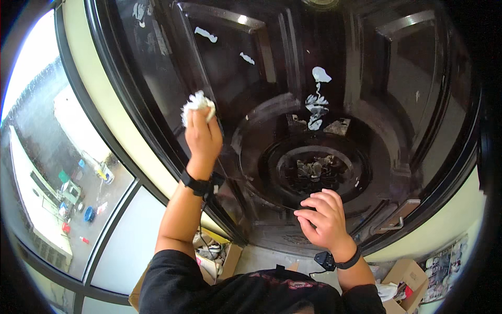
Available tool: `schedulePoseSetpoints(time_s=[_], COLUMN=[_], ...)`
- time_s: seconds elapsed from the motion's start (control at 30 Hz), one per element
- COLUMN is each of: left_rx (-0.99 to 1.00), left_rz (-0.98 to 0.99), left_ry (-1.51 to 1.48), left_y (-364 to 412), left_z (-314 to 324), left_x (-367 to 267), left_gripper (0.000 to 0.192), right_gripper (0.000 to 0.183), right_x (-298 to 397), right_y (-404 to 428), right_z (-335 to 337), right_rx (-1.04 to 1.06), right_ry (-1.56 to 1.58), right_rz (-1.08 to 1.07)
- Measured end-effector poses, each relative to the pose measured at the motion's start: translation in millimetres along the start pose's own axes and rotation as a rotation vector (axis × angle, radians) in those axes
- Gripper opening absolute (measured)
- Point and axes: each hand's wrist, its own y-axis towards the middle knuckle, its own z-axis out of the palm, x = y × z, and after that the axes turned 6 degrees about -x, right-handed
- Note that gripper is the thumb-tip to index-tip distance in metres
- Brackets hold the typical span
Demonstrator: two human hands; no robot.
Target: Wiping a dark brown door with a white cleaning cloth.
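Observation:
A dark brown panelled door with a glossy surface fills the middle of the view. My left hand grips a crumpled white cloth or wad of tissue against the door's left part. White torn scraps stick to the door, among them a rounded one and a strip. My right hand has its fingers apart and slightly bent and holds nothing. It is in front of the door, below the oval carved medallion; whether it touches the wood I cannot tell.
A metal door handle is at the lower right. An open cardboard box with shoes stands low on the left, another cardboard box and a shoe rack on the right. A dark-framed window runs along the left.

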Motion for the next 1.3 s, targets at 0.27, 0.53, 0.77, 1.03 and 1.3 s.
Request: schedulePoseSetpoints(time_s=[0.27,0.53,0.77,1.03,1.3], left_rx=[0.471,0.296,0.141,0.131,0.548], left_rz=[-0.209,0.186,0.329,-0.051,-0.415], left_ry=[-0.042,-0.264,-0.179,0.023,-0.054], left_y=[-69.5,79.8,60.2,-63.7,-110.3], left_z=[-33.0,-9.7,26.0,-3.2,-62.1], left_x=[-25.2,-101.1,-110.4,-38.7,-1.9], left_gripper=[0.018,0.023,0.017,0.016,0.016], right_gripper=[0.008,0.012,0.007,0.011,0.011], right_x=[7.0,4.1,3.3,-1.1,5.6], right_y=[-7.0,-16.2,-22.8,-34.6,-26.5], right_z=[-16.8,-26.9,-18.3,-11.6,-13.3], right_rx=[0.006,-0.010,0.013,0.023,0.058], right_ry=[0.028,0.046,0.036,0.005,-0.044], right_rz=[-0.028,0.009,0.028,0.102,0.041])
